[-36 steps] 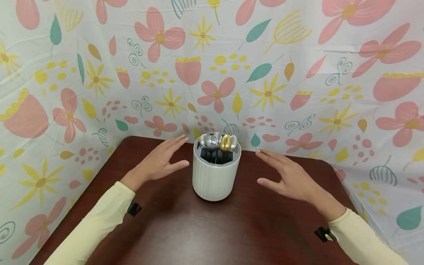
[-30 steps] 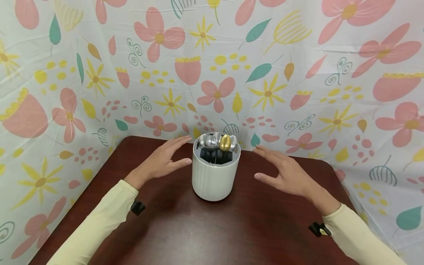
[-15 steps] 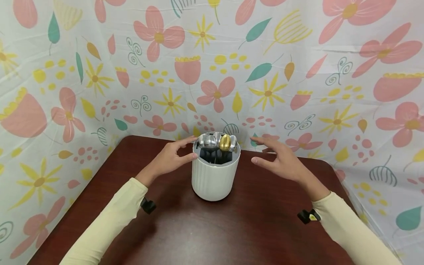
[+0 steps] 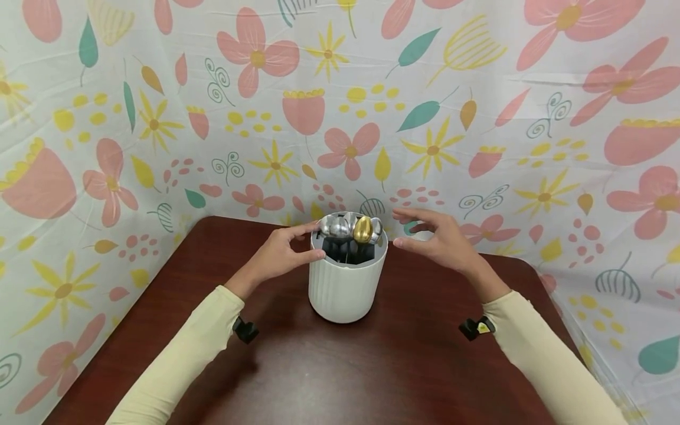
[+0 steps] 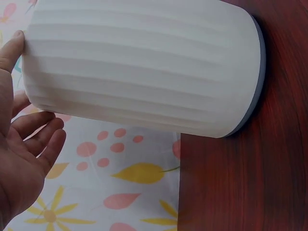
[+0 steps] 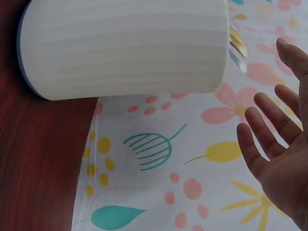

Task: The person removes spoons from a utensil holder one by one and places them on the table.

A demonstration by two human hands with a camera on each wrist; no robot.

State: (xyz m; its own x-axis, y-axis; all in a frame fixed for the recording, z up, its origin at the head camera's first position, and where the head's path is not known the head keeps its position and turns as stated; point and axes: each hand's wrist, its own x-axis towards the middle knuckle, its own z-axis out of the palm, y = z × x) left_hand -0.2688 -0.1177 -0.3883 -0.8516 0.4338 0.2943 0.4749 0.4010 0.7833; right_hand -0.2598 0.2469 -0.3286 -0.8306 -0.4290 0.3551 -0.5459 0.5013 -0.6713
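A white ribbed cutlery holder (image 4: pixel 342 295) with a grey divided top stands upright on the dark table. Several silver spoons (image 4: pixel 338 226) and one gold spoon (image 4: pixel 363 229) poke out of its back part, bowls up. My left hand (image 4: pixel 281 251) is at the holder's left rim, thumb tip on the near edge and fingertips by the back. The left wrist view has that hand's thumb and fingers (image 5: pixel 49 131) right at the top edge. To the right of the rim, my right hand (image 4: pixel 441 242) is held with fingers spread, apart from the holder, as the right wrist view confirms.
The reddish-brown table (image 4: pixel 319 378) has rounded back corners. Behind it and along both sides hangs a white floral cloth (image 4: pixel 404 118). A small black wrist camera (image 4: pixel 245 329) sits under the left sleeve, and another camera (image 4: pixel 475 328) under the right one.
Both hands have moved inward toward the holder, the left one reaching its rim and the right one drawing nearer and rising slightly. The holder and spoons have stayed in place.
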